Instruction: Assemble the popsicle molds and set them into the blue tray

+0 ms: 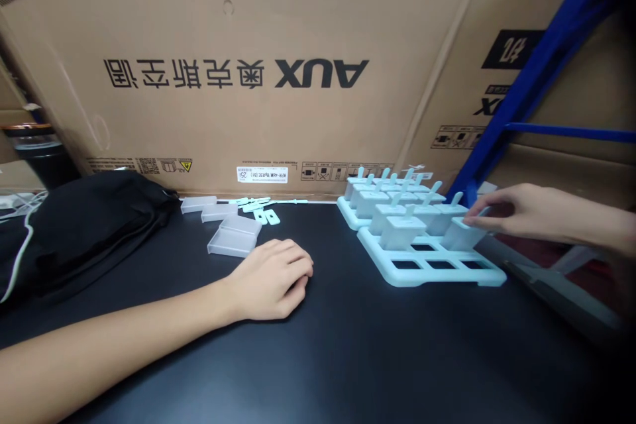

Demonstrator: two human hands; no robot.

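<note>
On the right stands a pale blue popsicle mold rack (397,275) whose slots hold several popsicle molds with upright stick handles. My right hand (509,209) reaches in from the right side and pinches the handle of a popsicle mold (462,233) at the rack's right edge. The fingers partly cover that handle. My left hand (273,278) rests on the black table with its fingers curled closed, and nothing shows in them. Just behind it lie translucent plastic mold cups (233,238). Several loose pale blue sticks (253,204) and lids (267,216) are scattered farther back.
A large cardboard box (223,126) walls off the back of the black table (318,371). At left sit a black bag (94,232), a white cable (24,238) and a dark bottle (42,152). A blue metal frame (527,86) rises at right.
</note>
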